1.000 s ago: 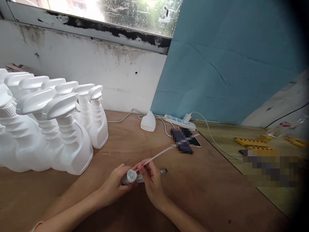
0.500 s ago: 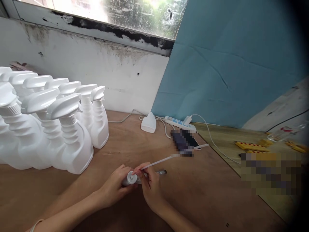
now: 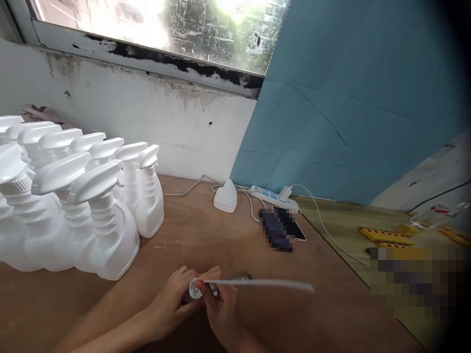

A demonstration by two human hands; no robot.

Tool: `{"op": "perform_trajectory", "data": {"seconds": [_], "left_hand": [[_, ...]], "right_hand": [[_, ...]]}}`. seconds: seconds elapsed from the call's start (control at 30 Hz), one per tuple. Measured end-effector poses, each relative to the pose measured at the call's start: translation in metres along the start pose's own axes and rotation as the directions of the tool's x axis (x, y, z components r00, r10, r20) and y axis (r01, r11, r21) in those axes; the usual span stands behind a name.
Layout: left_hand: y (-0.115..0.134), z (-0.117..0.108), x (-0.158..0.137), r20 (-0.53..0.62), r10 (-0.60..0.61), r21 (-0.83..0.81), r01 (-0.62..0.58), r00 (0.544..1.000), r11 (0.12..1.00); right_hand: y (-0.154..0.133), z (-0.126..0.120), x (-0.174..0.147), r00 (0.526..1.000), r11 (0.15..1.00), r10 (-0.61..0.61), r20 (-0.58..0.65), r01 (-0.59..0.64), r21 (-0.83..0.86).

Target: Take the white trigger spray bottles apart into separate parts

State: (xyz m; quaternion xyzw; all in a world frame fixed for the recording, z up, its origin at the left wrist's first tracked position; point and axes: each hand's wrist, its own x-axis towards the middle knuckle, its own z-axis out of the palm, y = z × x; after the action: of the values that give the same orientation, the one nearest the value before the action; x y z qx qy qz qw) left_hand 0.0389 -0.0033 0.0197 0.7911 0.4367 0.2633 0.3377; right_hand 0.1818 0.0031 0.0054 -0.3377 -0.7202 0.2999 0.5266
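My left hand (image 3: 171, 299) is closed around a white sprayer head (image 3: 193, 289), whose round collar faces up towards me. Between the thumb and fingers of my right hand (image 3: 222, 309) is one end of a thin, whitish dip tube (image 3: 265, 283), right at the collar. The tube sticks out to the right, and its far end is blurred. Whether its near end sits inside the collar I cannot tell. A greyish end of an object shows beyond my right fingers; the hands hide most of it.
Several white spray bottles (image 3: 114, 245) stand in rows at the left. Further back on the table (image 3: 191, 225) lie a white bottle-shaped piece (image 3: 225, 197), a power strip (image 3: 272, 197) with cables, and a phone (image 3: 294, 228) partly covered by a blurred patch. Yellow items (image 3: 386, 235) are at the right.
The tube has swung from slanting up and away to lying nearly level towards the right. Both hands remain together at the collar, and the view has tilted up slightly.
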Motion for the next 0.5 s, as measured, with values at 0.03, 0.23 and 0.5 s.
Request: {"op": "perform_trajectory", "data": {"seconds": [0.03,0.23,0.5], "left_hand": [[-0.0009,0.0007,0.0001,0.002,-0.003,-0.001,0.003,1.000,1.000],[-0.0068,0.0033,-0.0005,-0.011,-0.008,-0.017,0.008,1.000,1.000],[-0.0071,0.0020,-0.0008,-0.004,-0.002,-0.035,0.002,1.000,0.999]], "right_hand": [[0.0016,0.0006,-0.0006,1.000,1.000,-0.002,0.004,0.002,0.011],[0.0026,0.0005,-0.0009,0.999,0.999,-0.047,0.022,0.047,0.003],[-0.0012,0.0012,0.0049,0.998,0.997,-0.068,0.015,0.069,-0.046]]}}
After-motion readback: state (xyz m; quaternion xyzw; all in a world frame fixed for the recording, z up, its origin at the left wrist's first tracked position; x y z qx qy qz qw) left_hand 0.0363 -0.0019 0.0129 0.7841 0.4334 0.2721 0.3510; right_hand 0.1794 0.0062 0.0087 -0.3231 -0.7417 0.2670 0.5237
